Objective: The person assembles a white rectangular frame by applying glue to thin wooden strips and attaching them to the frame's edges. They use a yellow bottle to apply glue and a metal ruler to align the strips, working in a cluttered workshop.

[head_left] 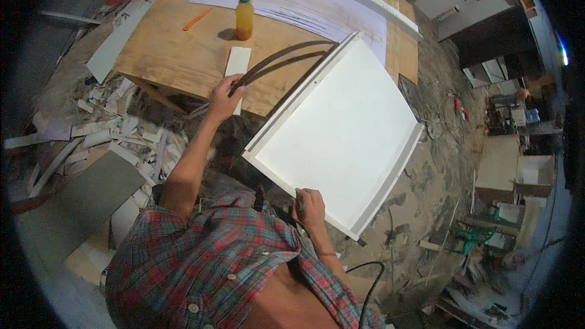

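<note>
The left hand (226, 99) clamps a dark strip (275, 56) over the bench (164, 49), its far end unclear. The right hand (312, 208) touches the white panel (341, 128) at its near edge; whether it grips, I cannot tell.

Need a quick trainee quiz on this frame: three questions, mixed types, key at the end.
1. True or false: the bottle stands upright on the wooden table.
2. The left hand holds: a) the bottle; b) the curved dark strip; c) the orange tool.
3. Fill in: the right hand is at the near edge of the ____ rimmed panel.

Key: 1 true; 2 b; 3 white.
</note>
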